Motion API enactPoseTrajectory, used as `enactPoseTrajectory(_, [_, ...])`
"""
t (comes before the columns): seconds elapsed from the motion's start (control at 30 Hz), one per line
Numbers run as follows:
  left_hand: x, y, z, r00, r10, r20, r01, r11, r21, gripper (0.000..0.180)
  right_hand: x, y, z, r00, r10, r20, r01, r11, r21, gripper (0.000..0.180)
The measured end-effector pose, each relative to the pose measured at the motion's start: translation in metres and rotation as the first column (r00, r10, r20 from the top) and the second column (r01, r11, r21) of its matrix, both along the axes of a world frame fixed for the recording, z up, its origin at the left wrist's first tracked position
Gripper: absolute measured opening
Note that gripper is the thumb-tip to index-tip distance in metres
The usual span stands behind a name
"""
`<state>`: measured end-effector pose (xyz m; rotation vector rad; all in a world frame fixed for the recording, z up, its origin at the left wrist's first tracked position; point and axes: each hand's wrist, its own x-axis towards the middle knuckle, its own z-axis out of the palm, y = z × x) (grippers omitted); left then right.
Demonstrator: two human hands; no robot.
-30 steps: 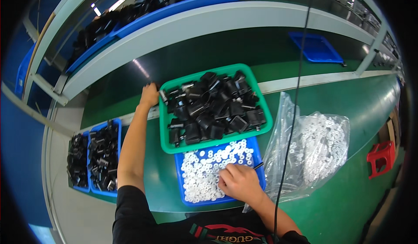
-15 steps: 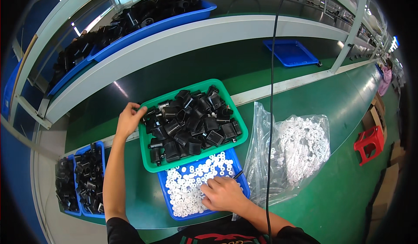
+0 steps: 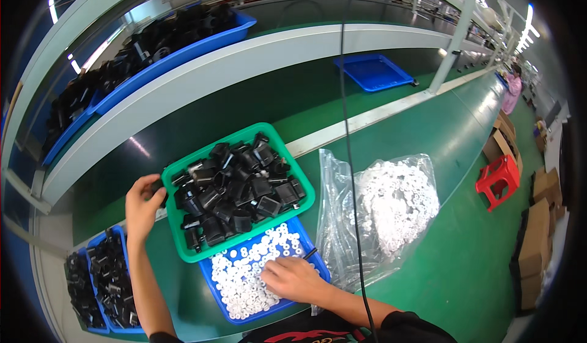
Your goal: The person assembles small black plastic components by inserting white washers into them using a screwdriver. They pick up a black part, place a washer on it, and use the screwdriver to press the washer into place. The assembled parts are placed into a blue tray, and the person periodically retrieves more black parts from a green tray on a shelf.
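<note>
My left hand (image 3: pixel 142 208) is beside the left rim of a green tray (image 3: pixel 173 230), fingers closed on a black plastic part (image 3: pixel 160 195). The green tray carries a heap of similar black housings (image 3: pixel 235 187) and overlaps the far side of a blue tray (image 3: pixel 214 288). Small white rings (image 3: pixel 244 282) are spread over that blue tray. Among the rings rests my right hand (image 3: pixel 295 280), its fingers curled and pinched; what they hold is hidden. A short black stick (image 3: pixel 310 253) sticks out just behind it; I cannot tell whether the hand grips it.
A clear plastic bag (image 3: pixel 397 205) of white rings lies to the right, behind a hanging black cable (image 3: pixel 350 153). Blue bins (image 3: pixel 110 275) of black parts stand at left, more on the upper shelf (image 3: pixel 202 43). Farther off are a blue tray (image 3: pixel 376 72), red stool (image 3: pixel 498 181) and a person (image 3: pixel 512 89).
The whole view has shifted, so the trays sit farther left. My left hand has come away from the green tray's rim with the black part. My right hand stays over the rings.
</note>
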<state>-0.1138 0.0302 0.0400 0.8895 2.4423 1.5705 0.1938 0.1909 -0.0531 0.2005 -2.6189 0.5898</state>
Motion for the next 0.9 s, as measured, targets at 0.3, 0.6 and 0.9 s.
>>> enactPoseTrajectory(0.3, [0.144, -0.006, -0.021, 0.837, -0.422, 0.349, 0.236, 0.853, 0.466, 0.035, 0.001, -0.003, 0.0, 0.99, -0.014, -0.142, -0.004, 0.992, -0.125, 0.024])
enactPoseTrajectory(0.6, [0.166, -0.004, -0.057, 0.842, -0.487, 0.233, 0.373, 0.837, 0.401, 0.039, -0.008, 0.011, 0.042, 0.982, -0.082, -0.168, 0.029, 0.955, -0.294, 0.022])
enactPoseTrajectory(0.9, [0.168, -0.005, -0.067, 0.87, -0.489, 0.069, 0.447, 0.839, 0.309, 0.047, -0.01, 0.007, 0.053, 0.998, -0.047, -0.032, 0.022, 0.836, -0.548, 0.028])
